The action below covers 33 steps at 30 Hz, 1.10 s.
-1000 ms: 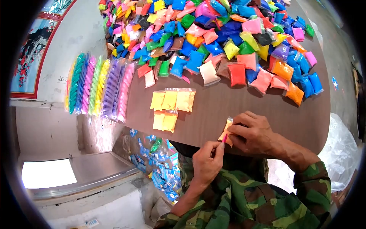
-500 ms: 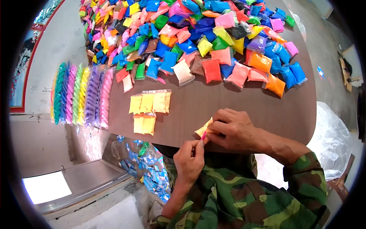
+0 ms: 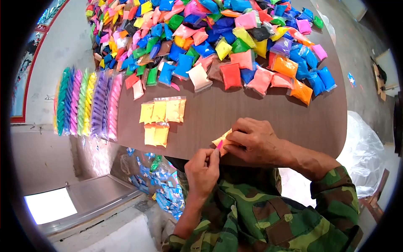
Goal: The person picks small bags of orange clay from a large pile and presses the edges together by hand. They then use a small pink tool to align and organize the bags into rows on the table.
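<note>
At the table's front edge, my right hand (image 3: 256,140) grips a small light-orange packet (image 3: 221,138) with closed fingers, which cover part of it. My left hand (image 3: 202,170) pinches a small pink tool (image 3: 219,145), its tip against the packet. To the left, several light-orange packets (image 3: 159,110) lie flat on the brown table (image 3: 201,113) in two rows, the upper row longer than the lower one.
A big heap of colourful packets (image 3: 231,75) covers the far side. Long bags of twisted coloured material (image 3: 99,105) lie at the table's left edge. Blue wrappers (image 3: 170,195) are below the table, and a clear plastic bag (image 3: 361,155) is at the right.
My left hand has moved slightly left and up with the pink tool, and more of the tool shows. The view has shifted slightly. My right hand keeps its grip on the packet.
</note>
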Each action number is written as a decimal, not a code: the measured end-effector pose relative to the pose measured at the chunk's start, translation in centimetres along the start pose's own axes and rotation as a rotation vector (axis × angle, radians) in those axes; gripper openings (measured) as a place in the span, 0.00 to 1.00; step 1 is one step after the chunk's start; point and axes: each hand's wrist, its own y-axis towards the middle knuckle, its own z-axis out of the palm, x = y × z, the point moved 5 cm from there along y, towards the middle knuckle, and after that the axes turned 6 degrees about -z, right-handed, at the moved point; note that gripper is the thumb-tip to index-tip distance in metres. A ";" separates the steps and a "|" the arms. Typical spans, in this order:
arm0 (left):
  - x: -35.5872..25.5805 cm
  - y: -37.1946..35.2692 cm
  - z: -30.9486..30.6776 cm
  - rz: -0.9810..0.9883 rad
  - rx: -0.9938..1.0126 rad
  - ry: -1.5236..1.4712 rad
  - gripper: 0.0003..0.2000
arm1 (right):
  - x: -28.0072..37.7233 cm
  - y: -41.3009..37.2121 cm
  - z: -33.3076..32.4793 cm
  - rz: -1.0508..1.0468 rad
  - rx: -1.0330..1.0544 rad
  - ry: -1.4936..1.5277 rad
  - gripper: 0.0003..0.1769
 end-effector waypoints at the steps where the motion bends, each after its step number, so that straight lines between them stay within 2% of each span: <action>1: 0.2 0.7 0.0 0.020 0.002 0.032 0.06 | 0.0 0.0 0.0 -0.006 0.002 -0.009 0.10; 6: -1.1 2.2 -1.2 -0.012 0.014 0.096 0.06 | 0.0 -0.1 0.1 -0.053 -0.018 -0.032 0.12; 10: -2.1 1.3 0.0 0.085 0.077 0.035 0.06 | 0.1 -0.2 0.1 -0.069 0.004 -0.023 0.12; 14: -0.3 3.4 -0.4 0.039 0.069 0.158 0.05 | 0.2 -0.1 0.2 -0.084 -0.003 -0.032 0.13; 22: -0.7 0.9 -2.3 -0.107 -0.040 -0.009 0.07 | 0.0 0.0 -0.3 -0.014 -0.028 -0.068 0.12; 25: -0.2 -1.1 -1.3 -0.137 -0.012 -0.058 0.07 | 0.3 0.0 -0.2 -0.029 -0.018 -0.102 0.11; 29: 0.2 -2.0 0.4 0.017 -0.031 -0.013 0.07 | 0.5 -0.3 0.4 -0.015 -0.003 -0.129 0.11; 33: 1.1 -0.4 -0.1 0.013 -0.080 0.091 0.05 | 0.3 -0.4 0.4 0.026 -0.017 -0.123 0.11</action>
